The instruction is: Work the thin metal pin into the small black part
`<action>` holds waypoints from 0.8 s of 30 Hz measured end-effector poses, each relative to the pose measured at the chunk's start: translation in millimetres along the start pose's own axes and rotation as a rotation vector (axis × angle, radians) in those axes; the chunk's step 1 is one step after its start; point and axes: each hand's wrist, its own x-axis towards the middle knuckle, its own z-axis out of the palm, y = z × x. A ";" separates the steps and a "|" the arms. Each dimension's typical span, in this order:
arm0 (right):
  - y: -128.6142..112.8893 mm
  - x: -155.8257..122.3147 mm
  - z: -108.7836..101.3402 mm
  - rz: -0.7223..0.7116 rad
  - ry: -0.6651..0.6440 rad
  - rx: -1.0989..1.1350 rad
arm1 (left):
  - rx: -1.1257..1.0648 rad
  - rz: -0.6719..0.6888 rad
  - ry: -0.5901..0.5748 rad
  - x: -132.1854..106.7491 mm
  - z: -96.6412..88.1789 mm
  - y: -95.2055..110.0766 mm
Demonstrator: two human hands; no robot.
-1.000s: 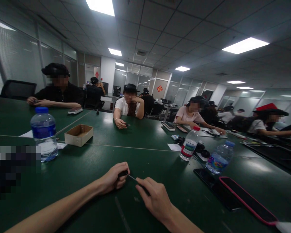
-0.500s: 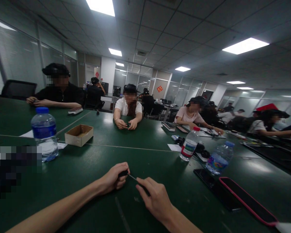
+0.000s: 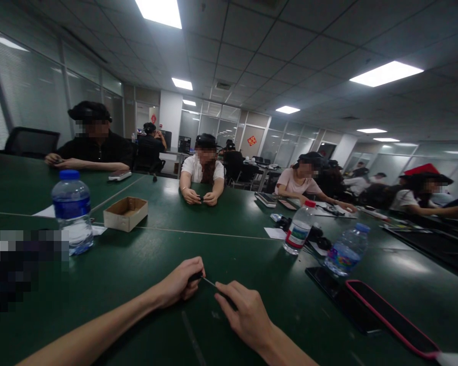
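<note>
My left hand (image 3: 185, 280) is closed around a small black piece (image 3: 195, 276), most of which its fingers hide. Out of that piece runs a thin metal rod (image 3: 208, 280), slanting down to my right hand (image 3: 246, 310). The right fingers pinch the rod's other end, and what lies in the palm cannot be seen. Both hands are over the green table (image 3: 145, 325), a short gap apart. Whether the black piece is a handle or a separate part is too small and dark to tell.
A blue-capped bottle (image 3: 73, 211) and an open cardboard box (image 3: 125, 214) stand left. To the right are a red-capped bottle (image 3: 299, 227), another bottle (image 3: 347, 249), a dark phone (image 3: 338, 295) and a pink-rimmed black object (image 3: 391, 317). Several people sit around the table.
My hands keep the same grip and nearly the same place. Across the table, a person's hands have come closer together around a small dark item.
</note>
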 end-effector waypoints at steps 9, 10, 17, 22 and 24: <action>-1.2 0.1 -0.6 0.009 -0.005 0.007 | 0.002 0.015 0.001 -0.7 1.1 0.6; -1.5 0.2 -0.8 0.009 -0.008 0.009 | 0.000 0.014 -0.002 -1.0 1.2 0.9; -0.5 -1.4 1.3 0.003 0.008 -0.003 | 0.011 -0.002 0.008 -2.4 3.1 4.2; -0.1 -1.2 0.7 0.011 -0.002 -0.003 | 0.010 0.008 0.005 -2.7 3.9 4.6; -0.8 -0.3 -0.4 0.015 -0.012 -0.005 | 0.013 0.016 0.003 -2.2 3.0 3.6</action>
